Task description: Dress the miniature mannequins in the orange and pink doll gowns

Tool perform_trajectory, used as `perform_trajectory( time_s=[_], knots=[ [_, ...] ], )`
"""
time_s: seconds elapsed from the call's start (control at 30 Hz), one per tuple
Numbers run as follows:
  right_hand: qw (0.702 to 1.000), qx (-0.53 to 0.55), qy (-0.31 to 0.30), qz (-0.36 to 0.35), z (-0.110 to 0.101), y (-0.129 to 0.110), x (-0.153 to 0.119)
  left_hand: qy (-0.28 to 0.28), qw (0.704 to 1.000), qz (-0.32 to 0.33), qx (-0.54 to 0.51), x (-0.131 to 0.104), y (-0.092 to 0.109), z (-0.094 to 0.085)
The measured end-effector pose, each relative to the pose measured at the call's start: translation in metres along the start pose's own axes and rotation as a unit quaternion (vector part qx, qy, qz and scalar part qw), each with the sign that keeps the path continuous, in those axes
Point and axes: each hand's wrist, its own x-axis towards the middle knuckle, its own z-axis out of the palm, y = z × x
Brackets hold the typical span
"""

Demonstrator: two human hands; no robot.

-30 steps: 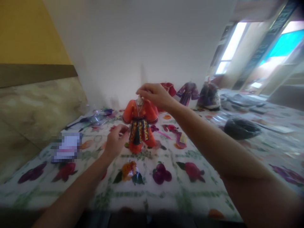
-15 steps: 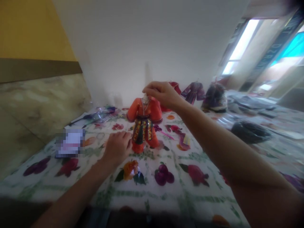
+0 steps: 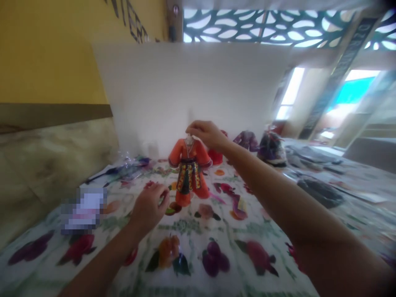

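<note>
My right hand (image 3: 204, 133) pinches the top of a miniature orange costume (image 3: 189, 154) at its pale neck piece. The costume has wide sleeves, a beaded V-shaped neckline, dark and gold patterned strips at the waist, and orange trouser legs. It hangs upright above the flowered tablecloth (image 3: 188, 251). Whether its feet touch the cloth, I cannot tell. My left hand (image 3: 151, 206) is left of the trouser legs, apart from them, with fingers loosely curled and a gap beside the thumb. Nothing shows in it.
Behind my right hand stand a red garment (image 3: 215, 156) and a small purple dress (image 3: 246, 141). A dark wrapped bundle (image 3: 272, 148) and a black packet (image 3: 320, 192) lie right. Clear plastic wrapping (image 3: 130, 165) and a blurred-out flat item (image 3: 85, 210) are left. A white panel (image 3: 192, 78) rises behind.
The view has tilted up. The costume has moved up and away over the cloth in my right hand. My left hand has drawn back from the trouser leg, its fingers more curled.
</note>
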Motion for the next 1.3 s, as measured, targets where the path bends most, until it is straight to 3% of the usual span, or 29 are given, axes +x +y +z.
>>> perform_trajectory(
  time_s=[0.53, 0.77, 1.1, 1.3],
  knots=[
    [0.989, -0.134, 0.040, 0.043, 0.005, 0.059, 0.090, -0.007, 0.991, -0.036, -0.128, 0.005, -0.021, 0.019],
    [0.983, -0.158, 0.054, 0.069, 0.026, 0.084, 0.120, -0.011, 0.987, -0.050, -0.151, -0.007, -0.025, 0.035],
    [0.980, -0.153, 0.080, 0.101, 0.061, 0.120, 0.144, -0.011, 0.991, -0.009, -0.136, -0.010, -0.029, 0.039],
    [0.981, -0.142, 0.073, 0.108, 0.084, 0.134, 0.153, -0.014, 0.993, -0.019, -0.113, -0.010, -0.031, 0.043]
  ],
)
